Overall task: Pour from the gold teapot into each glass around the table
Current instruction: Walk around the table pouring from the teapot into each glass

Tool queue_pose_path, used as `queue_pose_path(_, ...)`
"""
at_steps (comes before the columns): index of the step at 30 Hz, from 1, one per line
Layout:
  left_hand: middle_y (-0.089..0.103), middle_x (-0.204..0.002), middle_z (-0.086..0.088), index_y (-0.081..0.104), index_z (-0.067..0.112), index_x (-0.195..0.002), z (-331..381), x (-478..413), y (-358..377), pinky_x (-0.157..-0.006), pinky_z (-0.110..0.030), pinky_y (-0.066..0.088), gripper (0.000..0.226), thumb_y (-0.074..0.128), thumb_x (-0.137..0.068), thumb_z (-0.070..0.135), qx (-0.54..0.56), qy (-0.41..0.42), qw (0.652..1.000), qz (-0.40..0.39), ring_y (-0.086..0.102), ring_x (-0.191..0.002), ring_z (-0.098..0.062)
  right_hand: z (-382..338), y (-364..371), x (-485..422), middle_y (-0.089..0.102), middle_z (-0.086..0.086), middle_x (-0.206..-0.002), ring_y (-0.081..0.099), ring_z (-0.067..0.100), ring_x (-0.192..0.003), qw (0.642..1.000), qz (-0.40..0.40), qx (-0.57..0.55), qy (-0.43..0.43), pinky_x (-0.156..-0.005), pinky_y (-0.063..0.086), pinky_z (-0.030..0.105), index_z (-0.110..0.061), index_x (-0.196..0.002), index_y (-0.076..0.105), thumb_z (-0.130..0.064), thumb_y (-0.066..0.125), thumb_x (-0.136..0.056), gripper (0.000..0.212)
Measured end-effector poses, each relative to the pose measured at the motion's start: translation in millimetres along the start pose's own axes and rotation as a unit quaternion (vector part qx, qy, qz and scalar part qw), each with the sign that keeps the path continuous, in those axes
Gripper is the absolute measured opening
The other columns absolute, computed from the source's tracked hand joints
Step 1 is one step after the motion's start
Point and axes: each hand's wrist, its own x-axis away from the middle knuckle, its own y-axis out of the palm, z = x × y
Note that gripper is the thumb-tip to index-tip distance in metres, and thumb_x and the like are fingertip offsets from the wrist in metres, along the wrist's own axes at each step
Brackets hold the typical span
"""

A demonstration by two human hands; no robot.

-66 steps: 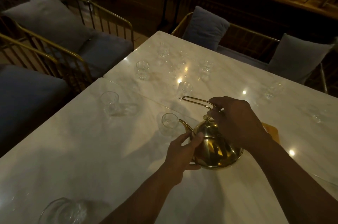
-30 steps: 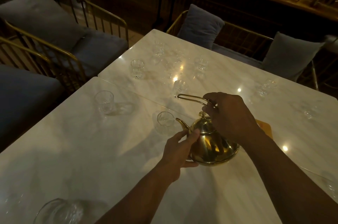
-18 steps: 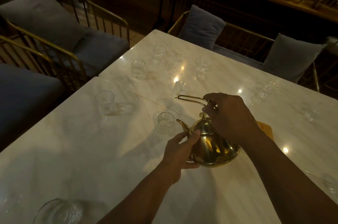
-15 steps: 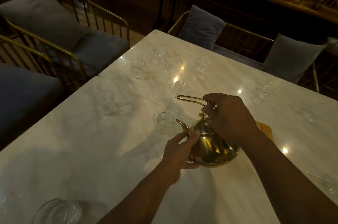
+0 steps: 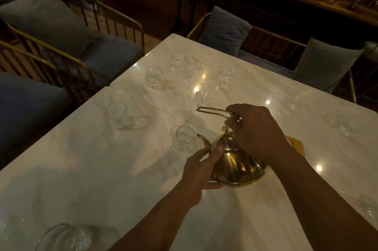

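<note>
The white marble table [image 5: 86, 168] carried scattered clear glasses [image 5: 116, 114], the gold teapot [image 5: 237, 165], and an orange mat [image 5: 296, 146].

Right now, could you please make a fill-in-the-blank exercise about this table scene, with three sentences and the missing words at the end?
1. The right hand grips the teapot's thin ____.
2. The left hand steadies the side of the ____ teapot.
3. The teapot's spout points toward the nearest ____, which stands upright on the marble table.

Missing words: handle; gold; glass
</note>
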Motion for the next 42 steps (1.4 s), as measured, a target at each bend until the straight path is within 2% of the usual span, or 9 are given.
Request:
queue_pose_path(12,0.064,-0.122,-0.004,0.059,0.035,-0.119,0,1,-3,-0.072,-0.047,0.061,0.054,0.075,-0.071,0.052,-0.009,-0.002,1.000,0.001,0.065,-0.103,-0.032,-3,0,1,0.073,0.004,-0.117,0.069,0.024,-0.098,1.000,-0.003,-0.003,0.010,-0.087,0.058,0.042,-0.020,-0.131,0.065,-0.023,0.067,-0.094,0.036)
queue_pose_path(18,0.063,-0.124,-0.006,0.058,0.036,-0.124,-2,0,-9,-0.070,-0.045,0.061,0.074,0.079,-0.056,0.059,-0.028,0.015,1.000,0.004,0.065,-0.102,-0.032,2,6,9,0.073,0.005,-0.116,0.068,0.025,-0.100,0.999,-0.001,-0.019,0.029,-0.087,0.056,0.039,-0.018,-0.131,0.065,-0.017,0.068,-0.093,0.038)
queue_pose_path(22,0.062,-0.125,-0.004,0.059,0.043,-0.112,-4,3,-13,-0.063,-0.038,0.061,0.064,0.081,-0.054,0.057,-0.056,0.034,0.998,0.016,0.062,-0.107,-0.030,8,11,23,0.068,0.008,-0.124,0.063,0.026,-0.111,0.997,-0.017,-0.045,0.065,-0.088,0.047,0.030,-0.016,-0.135,0.061,-0.012,0.063,-0.095,0.041)
queue_pose_path(24,0.061,-0.126,-0.004,0.060,0.046,-0.107,-5,4,-14,-0.066,-0.040,0.061,0.058,0.083,-0.054,0.055,-0.072,0.038,0.996,0.021,0.060,-0.110,-0.030,11,13,31,0.066,0.009,-0.127,0.061,0.026,-0.114,0.995,-0.029,-0.057,0.082,-0.088,0.044,0.028,-0.014,-0.138,0.059,-0.012,0.059,-0.098,0.040)
queue_pose_path(27,0.061,-0.127,-0.006,0.059,0.042,-0.112,-3,7,-15,-0.076,-0.047,0.060,0.057,0.085,-0.062,0.044,-0.088,0.037,0.995,0.034,0.059,-0.110,-0.030,17,17,45,0.067,0.006,-0.117,0.061,0.021,-0.103,0.986,-0.035,-0.110,0.118,-0.082,0.046,0.027,-0.015,-0.137,0.057,-0.011,0.058,-0.098,0.039)
queue_pose_path(30,0.059,-0.131,-0.006,0.057,0.035,-0.123,0,14,-11,-0.080,-0.050,0.058,0.064,0.085,-0.065,0.038,-0.116,0.040,0.991,0.047,0.057,-0.113,-0.031,22,17,57,0.064,0.000,-0.102,0.061,0.017,-0.091,0.976,-0.032,-0.164,0.142,-0.073,0.049,0.026,-0.018,-0.133,0.057,-0.013,0.060,-0.098,0.036)
queue_pose_path(34,0.056,-0.135,-0.007,0.056,0.035,-0.126,6,31,-6,-0.076,-0.044,0.058,0.066,0.084,-0.067,0.038,-0.149,0.061,0.986,0.052,0.055,-0.116,-0.031,24,6,69,0.071,0.004,-0.097,0.066,0.019,-0.083,0.970,-0.022,-0.200,0.134,-0.059,0.046,0.023,-0.021,-0.122,0.060,-0.018,0.067,-0.094,0.029)
queue_pose_path(39,0.058,-0.131,-0.006,0.057,0.039,-0.122,14,50,-11,-0.080,-0.045,0.059,0.061,0.084,-0.066,0.041,-0.154,0.108,0.981,0.038,0.057,-0.111,-0.026,12,-14,78,0.071,0.005,-0.088,0.067,0.019,-0.079,0.970,-0.008,-0.219,0.109,-0.057,0.046,0.023,-0.022,-0.113,0.060,-0.022,0.070,-0.093,0.023)
queue_pose_path(42,0.060,-0.130,-0.005,0.058,0.043,-0.118,23,59,-20,-0.071,-0.039,0.060,0.057,0.083,-0.067,0.042,-0.161,0.137,0.977,0.026,0.060,-0.108,-0.023,-4,-19,80,0.071,0.003,-0.086,0.064,0.014,-0.077,0.974,0.001,-0.206,0.095,-0.055,0.040,0.018,-0.022,-0.114,0.060,-0.021,0.068,-0.094,0.022)
